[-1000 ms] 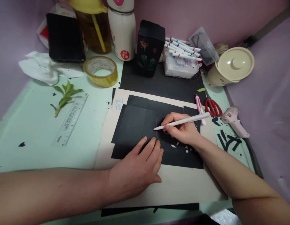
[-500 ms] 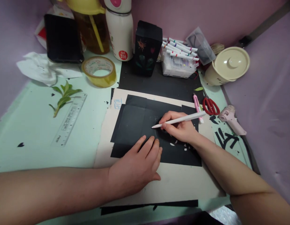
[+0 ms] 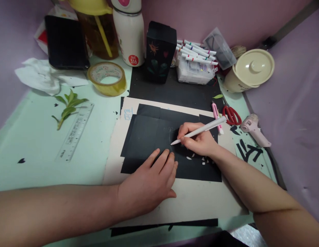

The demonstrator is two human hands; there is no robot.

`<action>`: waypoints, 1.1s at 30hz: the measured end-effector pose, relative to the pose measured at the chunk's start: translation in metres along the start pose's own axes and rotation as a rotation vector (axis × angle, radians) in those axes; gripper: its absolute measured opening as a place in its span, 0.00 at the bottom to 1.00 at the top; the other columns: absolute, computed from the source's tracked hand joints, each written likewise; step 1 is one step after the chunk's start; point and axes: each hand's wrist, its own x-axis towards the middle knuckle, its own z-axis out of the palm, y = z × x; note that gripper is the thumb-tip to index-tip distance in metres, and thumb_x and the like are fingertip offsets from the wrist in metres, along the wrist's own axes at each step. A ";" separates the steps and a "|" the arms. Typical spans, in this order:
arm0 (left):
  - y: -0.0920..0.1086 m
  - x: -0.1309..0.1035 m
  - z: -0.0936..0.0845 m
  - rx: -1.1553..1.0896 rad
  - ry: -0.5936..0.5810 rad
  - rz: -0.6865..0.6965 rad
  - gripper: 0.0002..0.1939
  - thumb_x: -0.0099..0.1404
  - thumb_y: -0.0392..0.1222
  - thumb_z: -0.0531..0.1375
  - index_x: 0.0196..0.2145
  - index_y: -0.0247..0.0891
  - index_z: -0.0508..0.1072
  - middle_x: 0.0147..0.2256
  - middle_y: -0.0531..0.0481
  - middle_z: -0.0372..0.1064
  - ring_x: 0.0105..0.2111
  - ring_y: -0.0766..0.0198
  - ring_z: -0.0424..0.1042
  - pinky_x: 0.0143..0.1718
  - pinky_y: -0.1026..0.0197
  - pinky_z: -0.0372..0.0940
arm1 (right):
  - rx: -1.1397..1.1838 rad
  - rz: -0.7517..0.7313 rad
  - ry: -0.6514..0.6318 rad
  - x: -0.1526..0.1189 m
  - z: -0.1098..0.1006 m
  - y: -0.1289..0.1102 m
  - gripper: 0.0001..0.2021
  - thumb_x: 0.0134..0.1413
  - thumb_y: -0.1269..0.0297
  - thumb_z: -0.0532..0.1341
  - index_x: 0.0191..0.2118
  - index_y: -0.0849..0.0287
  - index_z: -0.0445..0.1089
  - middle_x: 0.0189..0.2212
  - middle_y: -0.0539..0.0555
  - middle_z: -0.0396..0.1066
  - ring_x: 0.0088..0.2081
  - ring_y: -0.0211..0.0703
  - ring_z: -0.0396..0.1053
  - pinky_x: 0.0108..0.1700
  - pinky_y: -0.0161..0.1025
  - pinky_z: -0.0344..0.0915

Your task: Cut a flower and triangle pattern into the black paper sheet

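My right hand is closed around a white pen, its tip down on black paper. Faint pale lines, like a small flower with a curved stem, show on the paper near the tip. My left hand lies flat across the paper's lower edge, fingers stretched out. Beneath the black sheets is a large pale board. Small white scraps lie on the black paper below my right hand.
Right of the board are a pink craft knife, red-handled scissors, a glue gun and black strips. Left lie a ruler and a leafy sprig. Behind stand a tape roll, a white bottle and a black box.
The pen tip has moved slightly right and toward me, and a faint curved line shows above it. My left hand stays in place. The view has shifted slightly.
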 end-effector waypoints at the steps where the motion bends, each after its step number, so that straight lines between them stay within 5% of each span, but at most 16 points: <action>1: 0.000 0.000 0.000 0.001 -0.003 0.000 0.35 0.69 0.63 0.55 0.56 0.28 0.71 0.55 0.33 0.70 0.56 0.43 0.67 0.57 0.43 0.62 | 0.003 0.003 0.000 0.000 0.000 0.001 0.04 0.45 0.74 0.59 0.25 0.59 0.69 0.21 0.48 0.67 0.22 0.35 0.61 0.24 0.34 0.56; 33: 0.000 0.002 -0.001 0.008 -0.008 -0.001 0.35 0.66 0.65 0.57 0.55 0.29 0.73 0.54 0.34 0.71 0.55 0.43 0.68 0.55 0.44 0.64 | -0.107 0.002 0.032 -0.002 0.004 -0.002 0.03 0.54 0.72 0.62 0.32 0.60 0.74 0.25 0.50 0.75 0.27 0.36 0.71 0.29 0.32 0.65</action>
